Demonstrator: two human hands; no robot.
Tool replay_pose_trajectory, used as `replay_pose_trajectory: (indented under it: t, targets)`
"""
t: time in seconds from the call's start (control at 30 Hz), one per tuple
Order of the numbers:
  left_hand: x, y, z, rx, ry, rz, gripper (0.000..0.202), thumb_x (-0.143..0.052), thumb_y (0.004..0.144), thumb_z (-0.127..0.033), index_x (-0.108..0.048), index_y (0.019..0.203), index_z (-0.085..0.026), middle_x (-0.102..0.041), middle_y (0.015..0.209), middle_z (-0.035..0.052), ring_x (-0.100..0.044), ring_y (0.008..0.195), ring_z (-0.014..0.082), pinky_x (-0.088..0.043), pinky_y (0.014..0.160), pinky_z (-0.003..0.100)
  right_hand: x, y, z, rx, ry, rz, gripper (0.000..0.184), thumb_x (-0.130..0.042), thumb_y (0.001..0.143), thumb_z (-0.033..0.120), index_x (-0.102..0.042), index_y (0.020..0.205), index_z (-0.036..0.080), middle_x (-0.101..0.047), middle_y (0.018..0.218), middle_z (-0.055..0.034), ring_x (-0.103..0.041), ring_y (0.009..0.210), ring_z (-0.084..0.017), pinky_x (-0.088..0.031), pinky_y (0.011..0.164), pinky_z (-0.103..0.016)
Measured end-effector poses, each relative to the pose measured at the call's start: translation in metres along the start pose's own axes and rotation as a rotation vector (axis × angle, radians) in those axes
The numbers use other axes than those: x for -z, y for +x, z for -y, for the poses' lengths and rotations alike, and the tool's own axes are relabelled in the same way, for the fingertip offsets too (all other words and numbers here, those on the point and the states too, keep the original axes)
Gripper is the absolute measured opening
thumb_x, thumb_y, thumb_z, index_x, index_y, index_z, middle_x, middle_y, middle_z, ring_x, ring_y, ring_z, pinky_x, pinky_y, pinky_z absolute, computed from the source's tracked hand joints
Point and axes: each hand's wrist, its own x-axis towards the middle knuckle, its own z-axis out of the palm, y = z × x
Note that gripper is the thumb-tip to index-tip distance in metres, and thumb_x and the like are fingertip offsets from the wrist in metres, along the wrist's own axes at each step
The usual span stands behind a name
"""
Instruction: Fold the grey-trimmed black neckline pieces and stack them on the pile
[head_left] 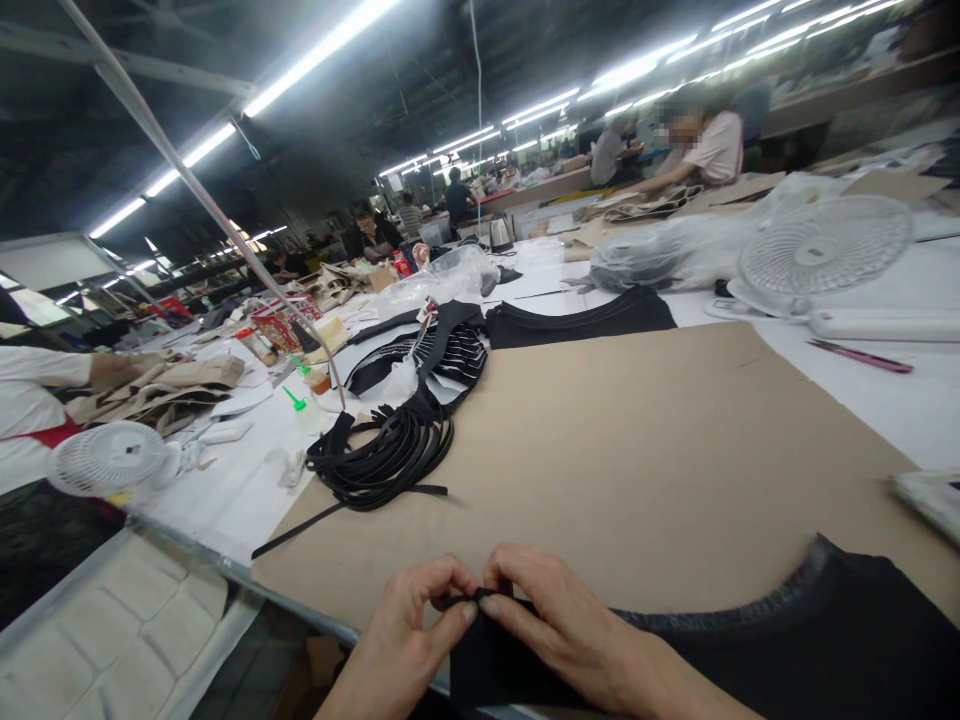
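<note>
My left hand (409,625) and my right hand (559,615) meet at the near edge of a brown cardboard sheet (637,440). Both pinch the top edge of a black fabric piece (825,630) between thumb and fingers, fingertips almost touching. The fabric runs right from my hands, with a curved ribbed edge lying on the cardboard. A coil of black straps (386,455) lies further up on the left part of the sheet, apart from my hands.
More black fabric (577,320) lies at the cardboard's far end. A white table fan (821,250) and pink scissors (862,357) sit right; another fan (105,458) sits left. A person's sleeve and hand (45,385) work on beige pieces at left. Other people sit far back.
</note>
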Motion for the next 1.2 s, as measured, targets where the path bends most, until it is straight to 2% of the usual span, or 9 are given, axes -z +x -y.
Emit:
replay_pose_trajectory:
  t: [0.17, 0.4, 0.8, 0.93, 1.07, 1.13, 1.2]
  targets:
    - [-0.002, -0.003, -0.004, 0.016, 0.022, 0.001, 0.01, -0.054, 0.082, -0.024, -0.061, 0.078, -0.018, -0.057, 0.075, -0.0025, -0.052, 0.077, 0.0135, -0.038, 0.074, 0.023, -0.003, -0.003, -0.001, 0.04, -0.035, -0.017, 0.02, -0.044, 0.099, 0.034, -0.049, 0.085, 0.021, -0.053, 0.085, 0.0017, -0.046, 0.079, -0.014, -0.035, 0.076, -0.026]
    - [-0.005, -0.006, -0.002, 0.009, 0.023, 0.012, 0.011, -0.053, 0.083, -0.023, -0.061, 0.079, -0.018, -0.056, 0.074, -0.003, -0.052, 0.076, 0.013, -0.038, 0.073, 0.023, -0.001, -0.005, 0.003, -0.022, 0.008, 0.01, 0.026, -0.042, 0.099, 0.039, -0.05, 0.083, 0.02, -0.053, 0.083, 0.0018, -0.047, 0.079, -0.014, -0.035, 0.076, -0.027]
    - [0.0, -0.007, -0.014, -0.02, 0.053, 0.055, 0.012, -0.051, 0.081, -0.019, -0.06, 0.073, -0.018, -0.053, 0.071, -0.003, -0.049, 0.074, 0.0127, -0.036, 0.071, 0.022, 0.003, -0.001, 0.005, -0.02, 0.076, 0.061, 0.025, -0.051, 0.095, 0.04, -0.058, 0.081, 0.02, -0.058, 0.081, 0.0033, -0.051, 0.082, -0.014, -0.037, 0.079, -0.025]
    - [0.002, -0.005, -0.016, -0.026, 0.033, 0.068, 0.012, -0.052, 0.08, -0.02, -0.061, 0.073, -0.017, -0.053, 0.071, -0.0028, -0.048, 0.075, 0.0126, -0.036, 0.072, 0.023, 0.005, 0.006, 0.009, -0.016, 0.085, 0.062, 0.032, -0.049, 0.095, 0.043, -0.058, 0.077, 0.019, -0.056, 0.076, 0.0028, -0.05, 0.077, -0.014, -0.037, 0.071, -0.024]
    - [0.002, 0.003, -0.004, 0.001, -0.081, 0.084, 0.01, -0.056, 0.076, -0.024, -0.061, 0.075, -0.015, -0.05, 0.068, -0.0028, -0.046, 0.07, 0.0117, -0.035, 0.068, 0.023, 0.004, 0.011, 0.003, -0.015, 0.155, 0.045, 0.047, -0.03, 0.102, 0.046, -0.055, 0.074, 0.018, -0.052, 0.07, 0.0025, -0.048, 0.068, -0.013, -0.037, 0.064, -0.024]
    - [0.003, 0.011, 0.008, 0.053, -0.2, 0.086, 0.014, -0.059, 0.075, -0.028, -0.059, 0.078, -0.015, -0.049, 0.065, -0.0037, -0.044, 0.064, 0.0103, -0.033, 0.063, 0.023, 0.006, 0.009, -0.003, -0.026, 0.13, -0.008, 0.048, -0.021, 0.104, 0.041, -0.057, 0.081, 0.019, -0.057, 0.078, 0.0006, -0.052, 0.075, -0.015, -0.04, 0.07, -0.026]
    - [0.007, 0.02, 0.024, 0.087, -0.255, 0.039, 0.02, -0.06, 0.076, -0.032, -0.057, 0.084, -0.014, -0.051, 0.065, -0.0039, -0.046, 0.063, 0.0098, -0.034, 0.062, 0.022, 0.01, 0.004, -0.01, -0.046, -0.003, -0.079, 0.04, -0.024, 0.104, 0.036, -0.059, 0.094, 0.02, -0.061, 0.092, -0.0021, -0.054, 0.086, -0.017, -0.04, 0.082, -0.03]
